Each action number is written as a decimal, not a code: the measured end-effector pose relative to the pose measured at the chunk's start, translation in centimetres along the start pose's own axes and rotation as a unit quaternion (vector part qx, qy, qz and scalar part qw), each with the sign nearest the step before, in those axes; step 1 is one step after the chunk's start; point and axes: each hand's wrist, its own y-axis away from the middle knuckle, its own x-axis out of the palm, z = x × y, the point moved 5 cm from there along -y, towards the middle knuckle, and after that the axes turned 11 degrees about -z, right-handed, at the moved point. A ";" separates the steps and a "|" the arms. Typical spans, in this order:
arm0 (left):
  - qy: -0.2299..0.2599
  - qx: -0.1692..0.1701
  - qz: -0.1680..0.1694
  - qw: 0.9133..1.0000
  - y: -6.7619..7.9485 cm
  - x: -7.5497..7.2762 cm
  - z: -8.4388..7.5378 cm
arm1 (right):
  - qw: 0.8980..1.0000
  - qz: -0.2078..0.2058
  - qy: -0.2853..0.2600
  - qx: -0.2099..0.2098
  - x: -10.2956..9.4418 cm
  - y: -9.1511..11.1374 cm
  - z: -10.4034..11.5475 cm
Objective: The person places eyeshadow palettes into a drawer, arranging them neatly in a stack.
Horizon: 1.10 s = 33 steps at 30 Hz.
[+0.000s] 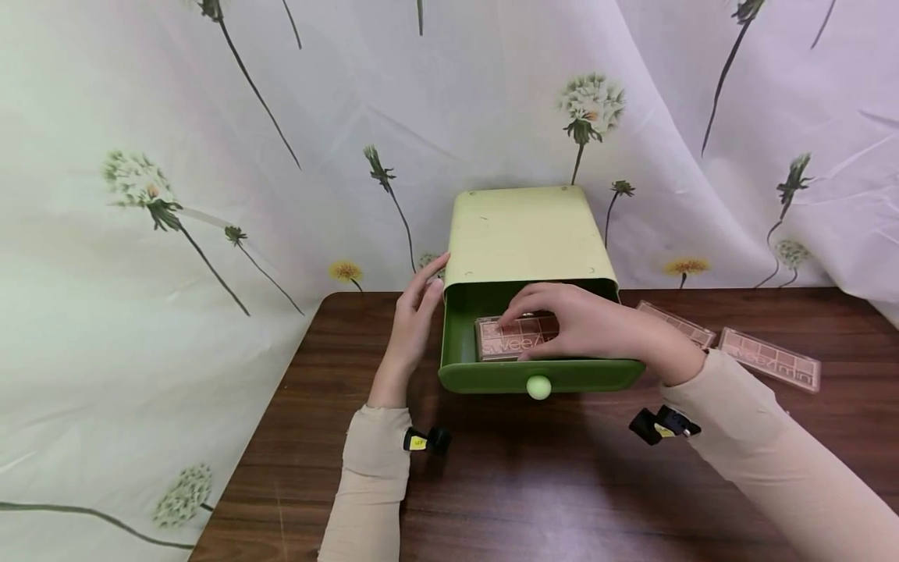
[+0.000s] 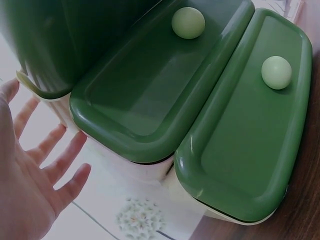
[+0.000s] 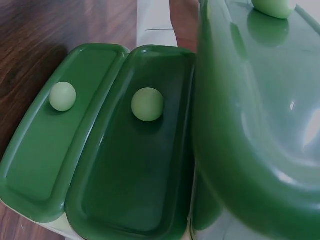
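A small cabinet with a pale yellow shell (image 1: 527, 234) stands against the backdrop, its green top drawer (image 1: 597, 376) pulled out. Inside that drawer lies a clear-lidded eyeshadow palette (image 1: 497, 343). My right hand (image 1: 593, 324) reaches in from above and pinches the palette between thumb and fingers, covering its right part. Along the cabinet's left side, my left hand (image 1: 414, 320) rests with fingers extended. The left wrist view shows that hand (image 2: 30, 175) spread, fingertips at the shell's edge. In the right wrist view, the drawer front hides the right hand.
Two more eyeshadow palettes (image 1: 770, 359) (image 1: 677, 324) lie on the dark wooden table (image 1: 534, 484), right of the cabinet. Below the pulled-out drawer are two closed green drawers (image 2: 145, 95) (image 2: 250, 130) with round knobs. A dandelion-print cloth (image 1: 316, 117) hangs behind.
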 end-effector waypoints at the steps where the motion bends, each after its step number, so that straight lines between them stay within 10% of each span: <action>1: -0.002 0.001 0.001 1.000 0.0 0.0 0.0 | 1.000 0.000 0.004 -0.004 0.1 0.0 0.0; 16: -0.003 0.004 0.000 1.000 0.3 0.1 0.0 | 1.000 0.003 -0.004 0.005 -0.3 0.5 0.2; 25: -0.009 -0.015 0.010 1.000 0.9 0.2 -3.4 | 0.998 -0.017 -0.025 0.057 -2.6 3.1 0.8; 33: -0.007 -0.009 0.010 1.000 0.9 0.2 -3.5 | 0.992 -0.107 -0.020 0.061 -5.4 6.3 1.1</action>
